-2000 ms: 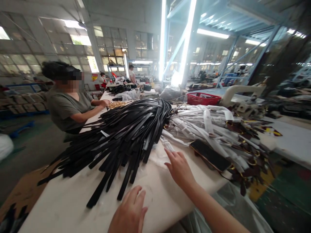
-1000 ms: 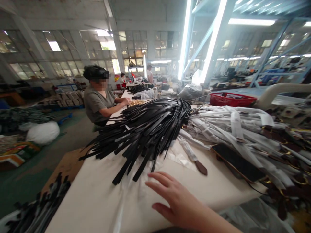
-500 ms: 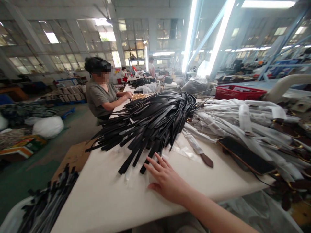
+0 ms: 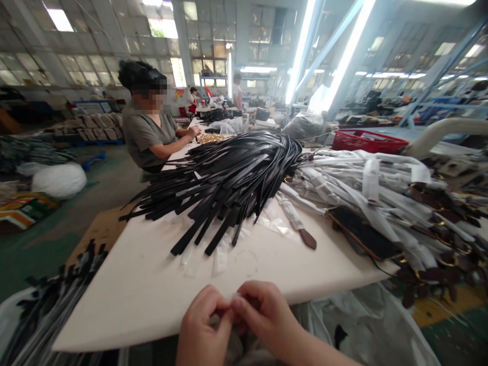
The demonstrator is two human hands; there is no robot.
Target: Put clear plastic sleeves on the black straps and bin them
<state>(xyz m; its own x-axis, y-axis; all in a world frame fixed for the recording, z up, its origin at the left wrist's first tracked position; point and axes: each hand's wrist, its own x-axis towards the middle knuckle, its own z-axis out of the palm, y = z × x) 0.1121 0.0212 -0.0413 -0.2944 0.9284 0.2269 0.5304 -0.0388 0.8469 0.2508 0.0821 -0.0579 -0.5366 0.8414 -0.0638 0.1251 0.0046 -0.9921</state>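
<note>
Fingers curled and tips pinched together, a person's left hand and right hand meet at the near edge of a white table; what, if anything, they grip cannot be made out. Black straps lie heaped beyond them, loose ends fanned toward the near and left edges. White-wrapped straps crowd the right edge, beside a dark flat object.

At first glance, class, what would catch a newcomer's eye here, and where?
Probably the black straps, heaped mid-picture on the pale table. To their right lie white-wrapped straps, a red basket behind them. Nearest the camera, the left hand and right hand come together by the table's near edge.
</note>
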